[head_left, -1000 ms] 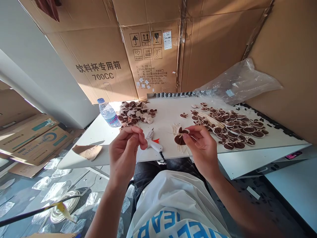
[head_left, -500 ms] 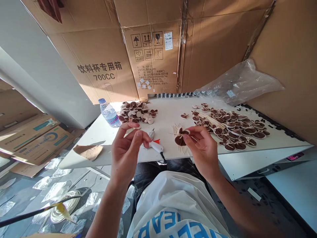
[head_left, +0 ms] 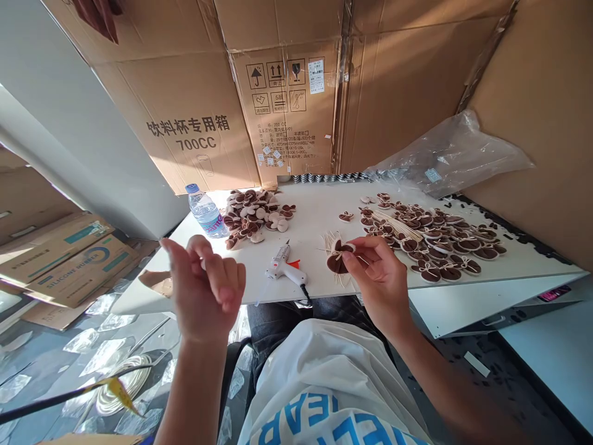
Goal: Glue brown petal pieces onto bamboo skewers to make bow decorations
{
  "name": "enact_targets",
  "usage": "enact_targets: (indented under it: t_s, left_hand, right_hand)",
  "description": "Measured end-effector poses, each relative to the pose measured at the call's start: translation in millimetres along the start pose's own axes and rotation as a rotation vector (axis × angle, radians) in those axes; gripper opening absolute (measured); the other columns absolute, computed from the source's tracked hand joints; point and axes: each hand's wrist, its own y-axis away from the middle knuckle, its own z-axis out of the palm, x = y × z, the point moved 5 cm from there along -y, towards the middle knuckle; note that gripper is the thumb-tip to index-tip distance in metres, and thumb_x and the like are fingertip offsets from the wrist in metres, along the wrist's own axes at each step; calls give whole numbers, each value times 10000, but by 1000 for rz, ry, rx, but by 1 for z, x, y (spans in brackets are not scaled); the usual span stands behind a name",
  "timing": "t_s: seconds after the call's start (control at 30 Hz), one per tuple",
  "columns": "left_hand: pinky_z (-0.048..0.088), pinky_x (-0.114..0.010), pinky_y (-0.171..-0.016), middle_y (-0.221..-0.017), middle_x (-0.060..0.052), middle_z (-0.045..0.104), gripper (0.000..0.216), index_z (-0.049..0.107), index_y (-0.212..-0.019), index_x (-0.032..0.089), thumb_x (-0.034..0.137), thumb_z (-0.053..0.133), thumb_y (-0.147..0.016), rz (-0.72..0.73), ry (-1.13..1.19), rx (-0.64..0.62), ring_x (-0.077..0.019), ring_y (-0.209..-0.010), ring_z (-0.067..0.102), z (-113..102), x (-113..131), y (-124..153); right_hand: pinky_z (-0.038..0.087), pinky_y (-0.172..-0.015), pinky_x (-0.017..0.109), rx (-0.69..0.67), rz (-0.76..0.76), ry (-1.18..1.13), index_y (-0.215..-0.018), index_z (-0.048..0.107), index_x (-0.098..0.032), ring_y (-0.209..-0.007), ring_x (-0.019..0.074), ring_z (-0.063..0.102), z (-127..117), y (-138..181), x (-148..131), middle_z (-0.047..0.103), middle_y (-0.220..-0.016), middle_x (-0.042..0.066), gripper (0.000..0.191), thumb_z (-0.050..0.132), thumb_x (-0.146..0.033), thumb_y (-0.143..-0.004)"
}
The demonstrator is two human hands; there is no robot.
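My right hand (head_left: 377,272) pinches a dark-brown and white felt piece with a pale string bow (head_left: 338,258) between thumb and fingers, just above the table. Behind that piece lie loose pale strings (head_left: 330,240), partly covered by it. Raised over the table's left front edge, my left hand (head_left: 206,290) has its thumb apart and its fingers loosely curled, with nothing visible in it. A white hot glue gun (head_left: 285,267) with an orange-red part rests on the table between my hands. Beyond it is a heap of brown and pale rounded pieces (head_left: 252,213).
Many bow-tied brown pieces (head_left: 440,238) spread over the right of the white table (head_left: 315,198), around a bundle of pale sticks or strings (head_left: 396,225). A water bottle (head_left: 206,213) stands at the left. Large cardboard (head_left: 393,99) walls the back; a plastic bag (head_left: 456,154) leans there.
My left hand has moved left and toward me, away from the glue gun, turning and spreading its thumb. My right hand stays in place with the felt piece.
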Motion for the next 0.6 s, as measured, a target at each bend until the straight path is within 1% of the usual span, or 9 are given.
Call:
enact_targets:
  t_s: [0.07, 0.1, 0.17, 0.2, 0.27, 0.33, 0.43, 0.5, 0.6]
  left_hand:
    - [233, -278, -366, -329, 89, 310, 539, 577, -676, 252, 643, 701, -1025, 3, -23, -11, -98, -331, 173, 1, 3, 1]
    - [249, -273, -390, -355, 91, 323, 472, 622, -724, 257, 612, 742, -1011, 17, -57, 2, -101, -357, 190, 2, 4, 2]
    - [371, -251, -489, -517, 76, 499, 306, 724, -929, 281, 472, 952, -858, 51, -136, -6, -107, -473, 373, 9, 3, 3]
    - [442, -253, -569, -659, 47, 606, 389, 740, -998, 286, 401, 1028, -762, 52, -185, -45, -122, -584, 487, 14, -1, 4]
    - [504, -273, -686, -882, -13, 683, 412, 753, -957, 253, 349, 1060, -700, 46, -295, -129, -158, -783, 593, 23, -9, 7]
    - [487, -284, -682, -829, -27, 659, 331, 736, -840, 217, 436, 982, -812, 38, -375, -173, -164, -765, 590, 28, -18, 11]
    - [437, -311, -629, -617, -21, 578, 575, 629, -649, 206, 614, 658, -1053, 95, -425, -192, -156, -603, 525, 33, -24, 19]
    - [442, -320, -635, -602, -39, 584, 675, 581, -584, 203, 617, 522, -1114, 156, -498, -199, -161, -595, 534, 37, -23, 25]
    - [522, -305, -698, -785, -46, 701, 312, 760, -869, 211, 487, 766, -1015, 92, -598, -259, -174, -700, 628, 46, -26, 29]
  right_hand:
    - [659, -871, 326, -4, 4, 9, -1065, 729, -250, -961, 192, 751, 1, 2, -2, 755, -1006, 41, 202, 837, -385, -959]
    - [663, -871, 329, -5, 4, 14, -1066, 729, -251, -960, 194, 752, 2, 3, -3, 754, -1004, 42, 208, 838, -391, -958]
    - [670, -867, 329, -18, 6, 19, -1074, 728, -256, -954, 195, 752, 4, 7, -6, 751, -1003, 39, 211, 834, -400, -963]
    - [674, -867, 330, -30, 10, 19, -1082, 727, -259, -953, 196, 754, 5, 9, -7, 751, -1003, 38, 208, 827, -403, -969]
    - [682, -867, 333, -58, 21, 15, -1096, 724, -263, -954, 199, 761, 8, 13, -9, 756, -1004, 39, 203, 816, -403, -982]
    - [688, -857, 330, -83, 28, 16, -1101, 728, -262, -948, 201, 770, 10, 17, -12, 766, -999, 43, 198, 815, -397, -985]
    - [691, -836, 311, -111, 22, 22, -1094, 744, -262, -921, 193, 782, 13, 20, -17, 782, -992, 41, 176, 818, -379, -986]
    - [698, -833, 308, -141, 14, 18, -1092, 754, -266, -913, 190, 792, 15, 22, -20, 795, -1004, 40, 155, 816, -367, -991]
    - [716, -825, 325, -190, 9, 16, -1101, 765, -269, -909, 200, 808, 18, 24, -25, 809, -1020, 41, 141, 812, -354, -998]
